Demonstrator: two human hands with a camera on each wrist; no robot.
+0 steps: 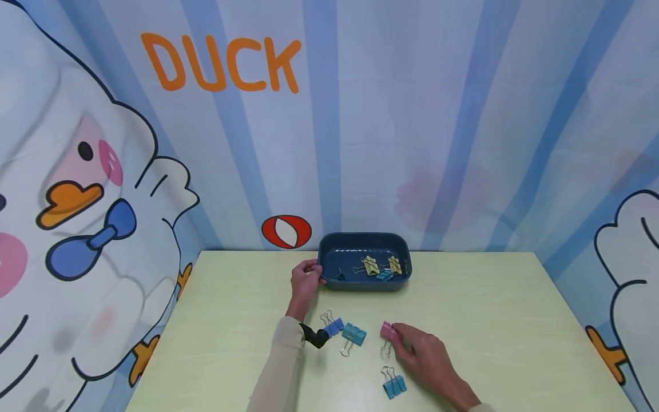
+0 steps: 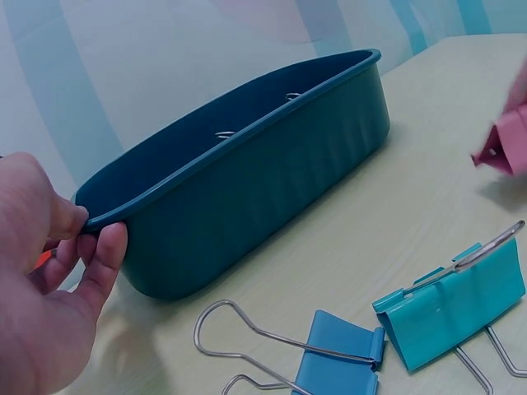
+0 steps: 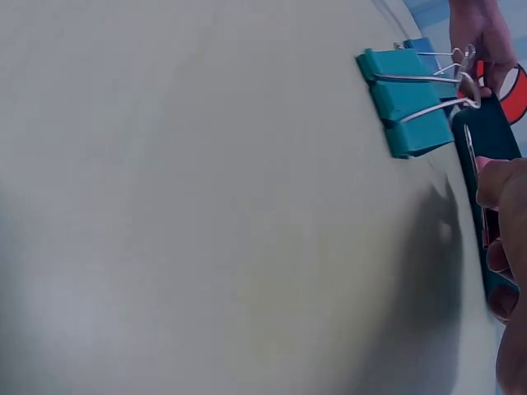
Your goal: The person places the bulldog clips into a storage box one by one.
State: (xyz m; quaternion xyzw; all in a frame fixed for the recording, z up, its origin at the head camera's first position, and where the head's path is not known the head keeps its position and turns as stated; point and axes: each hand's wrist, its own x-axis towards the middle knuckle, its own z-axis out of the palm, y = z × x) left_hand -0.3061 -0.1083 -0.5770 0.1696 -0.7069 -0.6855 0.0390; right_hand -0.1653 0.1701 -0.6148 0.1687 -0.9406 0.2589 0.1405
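Note:
My left hand (image 1: pixel 305 281) grips the left end of a dark blue tray (image 2: pixel 247 181), thumb and fingers pinching its rim. Inside the tray lie two yellow binder clips (image 1: pixel 370 265) and a blue one (image 1: pixel 384 276), with a small dark green piece (image 1: pixel 342 275) near the left end. In front of the tray, my right hand (image 1: pixel 424 350) pinches a pink binder clip (image 1: pixel 388 331) between thumb and fingers, its wire handles pointing toward me. The right wrist view shows that hand (image 3: pixel 506 239) only at its edge, with most of the clip hidden.
On the table (image 1: pixel 494 320), a blue binder clip (image 1: pixel 333 327) and a teal one (image 1: pixel 354 334) lie side by side near my left wrist. Another teal clip (image 1: pixel 394 387) lies below my right hand. A printed curtain (image 1: pixel 381 114) hangs behind the table's back edge.

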